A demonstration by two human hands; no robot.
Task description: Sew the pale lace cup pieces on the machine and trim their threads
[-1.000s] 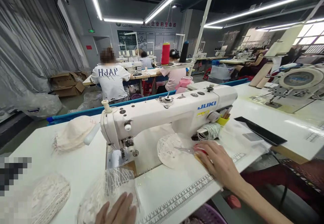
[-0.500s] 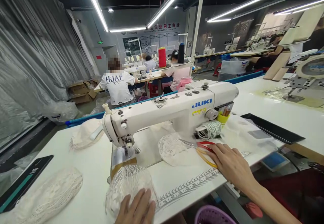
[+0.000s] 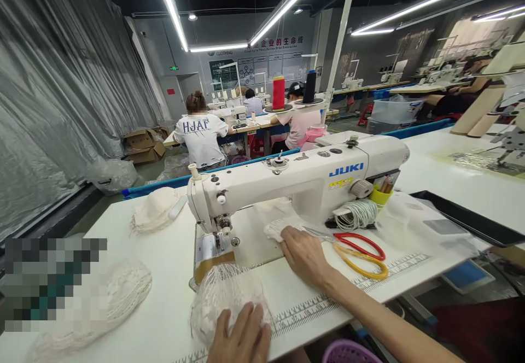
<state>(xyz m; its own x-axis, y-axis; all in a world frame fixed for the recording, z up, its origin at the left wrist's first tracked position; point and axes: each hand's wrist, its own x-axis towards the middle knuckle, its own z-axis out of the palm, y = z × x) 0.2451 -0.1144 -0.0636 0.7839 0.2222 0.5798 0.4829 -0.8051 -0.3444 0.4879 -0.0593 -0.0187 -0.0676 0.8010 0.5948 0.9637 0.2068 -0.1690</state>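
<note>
My right hand (image 3: 305, 256) lies over a round white net piece (image 3: 275, 228) on the bed of a white sewing machine (image 3: 295, 180), fingers curled onto the fabric. Just right of it lie scissors (image 3: 359, 252) with red and yellow handles, apart from the hand. My left hand (image 3: 241, 337) rests flat, fingers stretched out, on a bundle of white netted fabric (image 3: 223, 297) at the near edge of the white table (image 3: 156, 275), in front of the needle area.
More white fabric piles lie at the left (image 3: 158, 215) and near left (image 3: 118, 292). A coil of white cord (image 3: 356, 214) and a yellow cup (image 3: 380, 193) sit by the machine. A black tray (image 3: 471, 223) lies right. Other people sew at tables behind. A purple basket (image 3: 348, 352) is below.
My right hand let go of the scissors and moved left onto the round net piece. The view shifted left; my left hand stays on the netted bundle.
</note>
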